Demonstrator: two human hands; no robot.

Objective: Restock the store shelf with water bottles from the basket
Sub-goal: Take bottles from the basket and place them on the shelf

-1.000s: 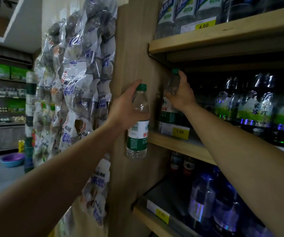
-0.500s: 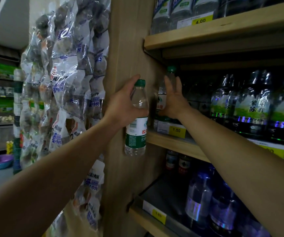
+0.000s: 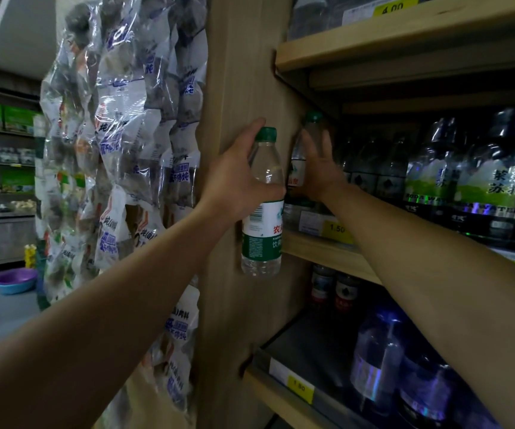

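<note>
The left hand (image 3: pixel 237 184) holds a water bottle (image 3: pixel 262 205) upright in front of the wooden upright (image 3: pixel 240 88) of the unit, its grip curled round the clear upper body just under the green cap, thumb at the near side; the bottle hangs in the air at 9 o'clock of the middle shelf (image 3: pixel 321 252), not yet on it; the right hand (image 3: pixel 318 171) reaches into that shelf with its grip spread, straight fingers against a second bottle (image 3: pixel 304 150) that stands at the shelf's left end, green cap up, hard by the upright; whether the palm presses it I cannot tell; at 3 o'clock of the right hand stand dark bottles (image 3: pixel 497 174) with green labels; a yellow price tag (image 3: pixel 336 229) sits on the shelf edge at 6 o'clock of the right hand; packets (image 3: pixel 132 144) in clear wrap hang at 9 o'clock of the left hand; a purple basin (image 3: pixel 14 280) lies on the floor at far 8 o'clock.
</note>
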